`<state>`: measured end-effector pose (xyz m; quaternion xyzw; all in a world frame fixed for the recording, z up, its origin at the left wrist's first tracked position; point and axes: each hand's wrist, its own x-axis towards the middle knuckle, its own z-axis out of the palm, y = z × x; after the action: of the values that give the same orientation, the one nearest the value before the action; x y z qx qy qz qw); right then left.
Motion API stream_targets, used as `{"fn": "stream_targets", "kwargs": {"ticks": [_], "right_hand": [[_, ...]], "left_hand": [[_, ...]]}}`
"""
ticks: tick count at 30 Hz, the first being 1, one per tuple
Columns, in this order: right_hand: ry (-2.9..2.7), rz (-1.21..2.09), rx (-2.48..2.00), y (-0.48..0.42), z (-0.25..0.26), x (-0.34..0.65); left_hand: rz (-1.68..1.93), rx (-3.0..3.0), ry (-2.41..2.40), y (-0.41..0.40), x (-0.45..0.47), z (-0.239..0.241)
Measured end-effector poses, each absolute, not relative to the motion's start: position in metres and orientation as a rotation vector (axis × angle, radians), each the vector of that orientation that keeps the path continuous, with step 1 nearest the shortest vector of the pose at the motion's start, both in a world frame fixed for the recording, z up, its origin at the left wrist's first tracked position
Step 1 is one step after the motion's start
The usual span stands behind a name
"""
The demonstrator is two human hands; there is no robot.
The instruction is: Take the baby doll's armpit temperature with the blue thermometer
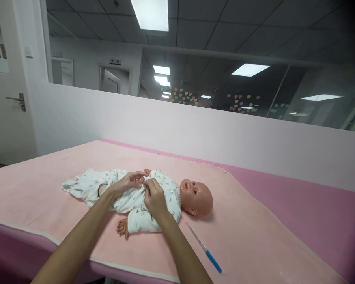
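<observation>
A baby doll lies on its back on a pink blanket, head to the right, dressed in a white printed romper. My left hand and my right hand meet over the doll's chest. Both pinch the romper's front edge with curled fingers, close to a small button. The doll's near hand pokes out of its sleeve below my right forearm. The romper's legs trail off to the left.
A thin thermometer with a blue end lies on the blanket to the right of my right forearm. The padded table stands against a low white partition with glass above. A door is at far left.
</observation>
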<state>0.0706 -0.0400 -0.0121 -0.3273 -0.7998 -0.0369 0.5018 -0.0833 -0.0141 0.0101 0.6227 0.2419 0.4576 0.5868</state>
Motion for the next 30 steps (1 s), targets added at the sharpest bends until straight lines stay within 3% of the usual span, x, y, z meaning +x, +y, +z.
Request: {"fn": "stream_targets", "kwargs": {"ticks": [30], "right_hand": [[-1.922,-0.182,-0.887,-0.0425,-0.0112,0.0709]], "left_hand": [[1.044,1.467,0.562,-0.0122,-0.0817,0.0107]]}}
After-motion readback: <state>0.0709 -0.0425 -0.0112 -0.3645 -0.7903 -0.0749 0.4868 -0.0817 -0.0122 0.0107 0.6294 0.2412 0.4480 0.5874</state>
